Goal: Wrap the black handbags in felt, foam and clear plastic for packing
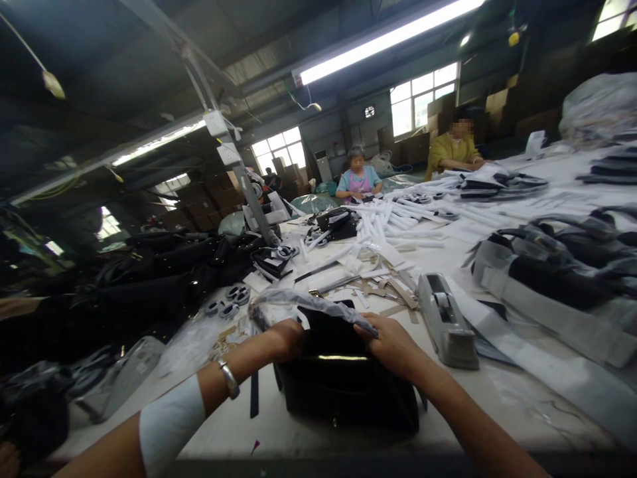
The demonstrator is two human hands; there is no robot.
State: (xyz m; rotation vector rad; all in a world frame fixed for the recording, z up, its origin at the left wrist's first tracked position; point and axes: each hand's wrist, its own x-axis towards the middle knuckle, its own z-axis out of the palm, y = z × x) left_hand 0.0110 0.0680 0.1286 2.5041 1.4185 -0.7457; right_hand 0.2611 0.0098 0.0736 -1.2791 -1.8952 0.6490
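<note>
A black handbag [348, 392] with a gold zipper lies on the white table right in front of me. Its handle [318, 302], wrapped in translucent plastic, arches over the far side. My left hand [288, 338] is closed at the bag's upper left edge, beside something white; what its fingers hold is hidden. On the right, my right hand [388, 342] is closed on the wrapped handle's end, at the bag's upper right.
A grey tape dispenser [448, 325] stands right of the bag. White rolls [373, 222] and paper scraps [393, 292] lie beyond. Wrapped black bags [557, 279] are at right, a black pile [144, 292] at left. Two people sit across the table.
</note>
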